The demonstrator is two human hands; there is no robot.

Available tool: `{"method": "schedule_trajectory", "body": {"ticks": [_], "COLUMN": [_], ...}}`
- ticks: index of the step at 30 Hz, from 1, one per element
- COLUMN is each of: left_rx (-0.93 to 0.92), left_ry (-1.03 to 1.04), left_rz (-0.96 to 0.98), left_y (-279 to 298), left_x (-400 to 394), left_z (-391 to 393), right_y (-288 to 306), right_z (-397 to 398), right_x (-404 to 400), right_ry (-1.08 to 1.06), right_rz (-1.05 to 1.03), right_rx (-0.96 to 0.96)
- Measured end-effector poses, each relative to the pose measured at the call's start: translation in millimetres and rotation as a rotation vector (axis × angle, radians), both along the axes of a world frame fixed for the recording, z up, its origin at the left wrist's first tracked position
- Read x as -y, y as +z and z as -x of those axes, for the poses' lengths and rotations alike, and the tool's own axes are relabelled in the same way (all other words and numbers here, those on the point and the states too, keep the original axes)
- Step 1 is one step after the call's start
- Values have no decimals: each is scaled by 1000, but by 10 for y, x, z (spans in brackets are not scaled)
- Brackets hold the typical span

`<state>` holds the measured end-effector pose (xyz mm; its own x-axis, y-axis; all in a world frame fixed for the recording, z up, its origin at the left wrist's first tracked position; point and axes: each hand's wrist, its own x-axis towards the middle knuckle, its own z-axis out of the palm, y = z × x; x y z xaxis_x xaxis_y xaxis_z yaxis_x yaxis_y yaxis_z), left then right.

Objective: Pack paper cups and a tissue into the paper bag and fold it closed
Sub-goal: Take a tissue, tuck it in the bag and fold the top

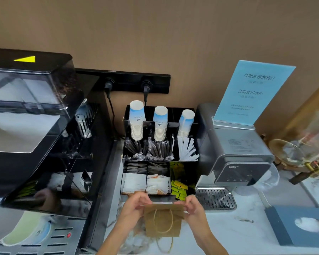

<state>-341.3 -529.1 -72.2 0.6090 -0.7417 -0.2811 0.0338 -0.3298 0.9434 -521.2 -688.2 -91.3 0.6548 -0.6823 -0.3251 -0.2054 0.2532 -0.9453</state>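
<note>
A small brown paper bag [162,222] with twine handles stands on the marble counter near the front edge. My left hand [136,204] pinches its top left corner and my right hand [192,206] pinches its top right corner; the top edge looks folded over. Three stacks of upside-down white and blue paper cups [136,120] stand in the back row of a black organizer [126,116] behind the bag. A dark blue tissue box [302,224] with white tissue showing in its round opening sits at the right. The bag's inside is hidden.
A large black coffee machine [31,129] fills the left. A grey ice machine [236,153] with a drip tray and a blue sign stands right of the organizer. The organizer also holds wrapped stirrers, straws and sachets. A glass dispenser stands far right.
</note>
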Motion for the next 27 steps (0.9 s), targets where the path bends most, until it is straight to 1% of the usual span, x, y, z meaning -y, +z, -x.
{"method": "schedule_trajectory", "body": {"ticks": [3,6,8,11,13,15,17,19,22,24,27], "left_rx": [45,58,122,246,364,435,438,449,452,444,495], "left_ry": [-65,-161,-224,-287,-324,-323,-309,-346,-376,-364,-357], "left_rz": [-9,-86,-141,-217,-252,-308,-310,-322,-334,-347,-374], "left_y": [-53,-92,-84,-34,-19,-10,2,-8,-32,-44,-81], "left_x": [-30,-45,-61,-53,-19,30,89,142,190,201,193], "left_z": [-13,-33,-32,-9,31,90,139,162,162,164,165], "right_y": [-19,-42,-61,-58,-34,-4,10,69,106,107,91], "right_z": [28,41,58,88,87,38,-46,-167,-358,-468,-538], "right_x": [7,27,64,134,136,99,66,34,10,-6,-38], "right_ry": [29,98,169,258,296,352,380,444,673,759,792], "right_rz": [58,172,252,362,441,534,661,814,1000,1089,1157], "right_rx": [16,-27,-62,-211,-307,-390,-480,-526,-635,-699,-729]}}
